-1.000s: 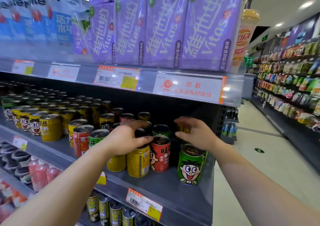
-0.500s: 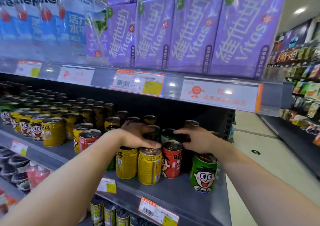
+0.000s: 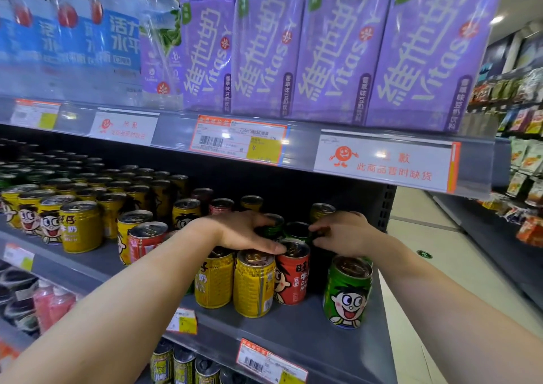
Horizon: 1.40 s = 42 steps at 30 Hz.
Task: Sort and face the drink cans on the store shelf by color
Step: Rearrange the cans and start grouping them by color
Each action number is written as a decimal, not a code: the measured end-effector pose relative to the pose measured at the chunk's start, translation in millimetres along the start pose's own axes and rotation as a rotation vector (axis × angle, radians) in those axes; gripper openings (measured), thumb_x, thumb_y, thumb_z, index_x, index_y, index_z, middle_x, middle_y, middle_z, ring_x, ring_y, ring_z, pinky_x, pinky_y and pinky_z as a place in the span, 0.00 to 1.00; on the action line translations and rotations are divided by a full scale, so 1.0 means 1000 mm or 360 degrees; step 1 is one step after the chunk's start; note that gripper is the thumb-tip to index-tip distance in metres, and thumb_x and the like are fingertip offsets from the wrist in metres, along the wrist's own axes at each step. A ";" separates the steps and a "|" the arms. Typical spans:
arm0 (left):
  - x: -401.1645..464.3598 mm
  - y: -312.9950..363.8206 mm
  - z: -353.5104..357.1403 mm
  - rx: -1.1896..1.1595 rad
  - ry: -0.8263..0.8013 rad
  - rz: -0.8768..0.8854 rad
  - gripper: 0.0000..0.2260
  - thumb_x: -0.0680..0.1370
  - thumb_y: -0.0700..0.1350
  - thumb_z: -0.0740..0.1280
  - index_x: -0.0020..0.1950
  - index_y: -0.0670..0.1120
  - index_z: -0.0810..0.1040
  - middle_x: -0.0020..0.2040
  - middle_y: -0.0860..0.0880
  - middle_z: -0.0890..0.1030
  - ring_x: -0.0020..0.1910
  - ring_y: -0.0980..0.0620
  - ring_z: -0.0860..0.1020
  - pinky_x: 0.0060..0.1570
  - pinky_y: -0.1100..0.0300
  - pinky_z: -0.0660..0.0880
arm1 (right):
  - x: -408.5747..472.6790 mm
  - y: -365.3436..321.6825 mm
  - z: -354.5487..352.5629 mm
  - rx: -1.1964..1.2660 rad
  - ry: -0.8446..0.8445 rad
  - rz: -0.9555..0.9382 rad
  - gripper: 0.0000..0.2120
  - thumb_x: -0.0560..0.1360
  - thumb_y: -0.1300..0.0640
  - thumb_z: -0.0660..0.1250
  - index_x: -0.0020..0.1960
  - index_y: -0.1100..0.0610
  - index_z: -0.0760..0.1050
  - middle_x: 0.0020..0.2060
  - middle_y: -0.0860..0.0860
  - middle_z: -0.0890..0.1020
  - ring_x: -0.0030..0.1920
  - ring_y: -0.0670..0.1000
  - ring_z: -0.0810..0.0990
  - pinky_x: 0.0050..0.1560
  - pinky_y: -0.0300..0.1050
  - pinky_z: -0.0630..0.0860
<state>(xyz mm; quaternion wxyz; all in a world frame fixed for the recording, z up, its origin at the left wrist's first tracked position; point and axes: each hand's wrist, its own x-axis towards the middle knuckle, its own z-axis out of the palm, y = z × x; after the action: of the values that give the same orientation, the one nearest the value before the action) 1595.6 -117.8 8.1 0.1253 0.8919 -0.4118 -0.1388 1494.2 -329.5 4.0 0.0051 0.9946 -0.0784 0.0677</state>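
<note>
Our left hand (image 3: 244, 233) lies flat over the yellow cans (image 3: 254, 283); our right hand (image 3: 343, 233) curls toward a green can (image 3: 296, 231), grip unclear. An elbow could topple the front green can (image 3: 348, 291) beneath our right wrist.

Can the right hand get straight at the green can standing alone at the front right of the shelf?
Probably yes. The green can stands apart from the red can, with bare shelf around it, and the right hand is just above and behind it.
</note>
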 end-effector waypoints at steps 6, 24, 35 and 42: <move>0.009 0.018 0.002 -0.0062 -0.0048 0.0107 0.37 0.69 0.68 0.66 0.74 0.56 0.61 0.74 0.53 0.64 0.70 0.50 0.66 0.65 0.57 0.66 | -0.012 0.008 -0.007 0.0118 -0.0017 0.0096 0.20 0.73 0.41 0.64 0.64 0.43 0.74 0.63 0.42 0.75 0.66 0.47 0.70 0.69 0.50 0.61; -0.031 0.007 0.004 0.0205 0.0131 0.0202 0.45 0.61 0.78 0.57 0.75 0.63 0.50 0.78 0.55 0.49 0.76 0.49 0.48 0.73 0.50 0.47 | -0.034 0.013 -0.002 0.0485 0.0079 0.0115 0.20 0.76 0.45 0.64 0.65 0.50 0.75 0.66 0.48 0.74 0.65 0.48 0.71 0.59 0.34 0.64; -0.070 -0.034 0.043 0.0568 0.0556 0.0327 0.44 0.59 0.80 0.52 0.74 0.64 0.56 0.73 0.59 0.64 0.72 0.53 0.62 0.73 0.48 0.46 | -0.007 -0.052 -0.002 0.0338 -0.0129 0.0198 0.20 0.80 0.42 0.51 0.71 0.41 0.63 0.71 0.48 0.68 0.68 0.53 0.70 0.68 0.47 0.66; -0.059 -0.044 0.053 0.0601 0.0885 0.0452 0.39 0.63 0.79 0.51 0.66 0.60 0.73 0.55 0.55 0.81 0.53 0.48 0.80 0.56 0.44 0.73 | 0.001 -0.050 0.005 0.0240 -0.0245 0.0334 0.22 0.80 0.41 0.44 0.72 0.41 0.61 0.72 0.51 0.68 0.71 0.56 0.64 0.72 0.59 0.53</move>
<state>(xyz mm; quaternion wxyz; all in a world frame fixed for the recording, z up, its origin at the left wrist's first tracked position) 1570.5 -50.6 -47.7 0.0836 0.8369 -0.5002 0.2062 1503.9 -280.0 -0.5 -0.0828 0.9807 -0.1769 -0.0029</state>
